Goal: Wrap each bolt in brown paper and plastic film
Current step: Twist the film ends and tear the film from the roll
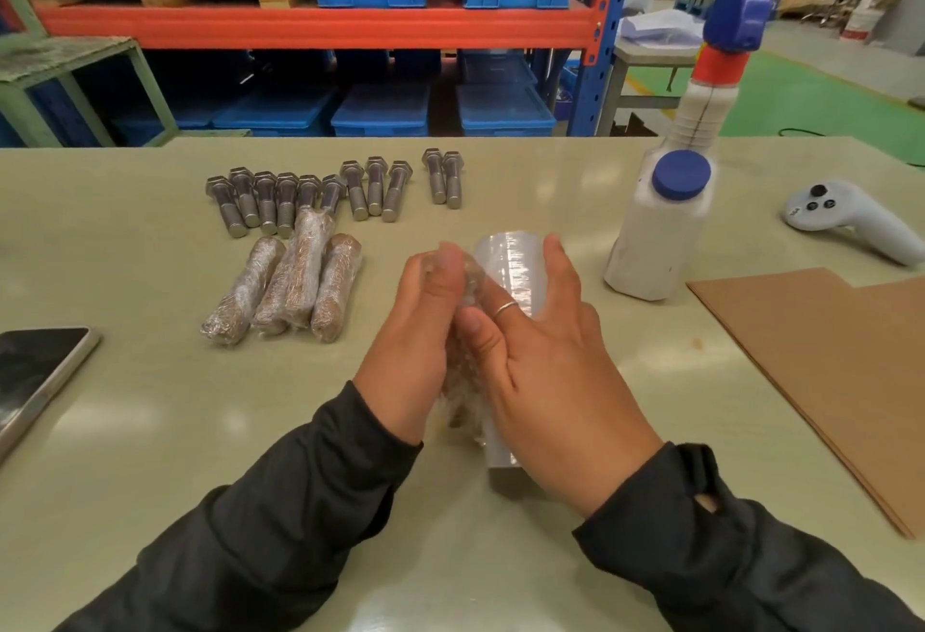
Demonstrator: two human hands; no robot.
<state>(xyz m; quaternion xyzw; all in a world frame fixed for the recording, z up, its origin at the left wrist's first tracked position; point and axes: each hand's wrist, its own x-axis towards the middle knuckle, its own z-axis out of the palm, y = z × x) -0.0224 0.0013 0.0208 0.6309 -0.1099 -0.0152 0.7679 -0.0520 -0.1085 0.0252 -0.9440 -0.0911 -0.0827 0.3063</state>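
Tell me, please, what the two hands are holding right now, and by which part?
A film-covered bolt is pressed between the left hand and right hand, along its sides. The right hand also touches the film roll; its grip there is unclear.

Bolts (320, 191) at 11 o'clock: bare grey metal, dull sheen, threaded shanks. Wrapped bolts (285, 286): brown paper under clear film, crinkly and glossy. Film roll (510, 261) at centre: translucent plastic, shiny, with bright streaks. Bundle (458, 381) between the hands: crumpled clear film over brown paper. Table (150, 431): smooth pale green top, soft gloss, showing light reflections. Paper sheets (826, 371) at 3 o'clock: matt brown kraft, flat. Bottle (655, 231) at 2 o'clock: white translucent plastic with a matt blue cap. Controller (846, 221): smooth white plastic. Phone (35, 376) at 9 o'clock: glossy black glass, metal edge. Sleeves (300, 506): dark matt cloth. Ring (505, 307): polished metal.
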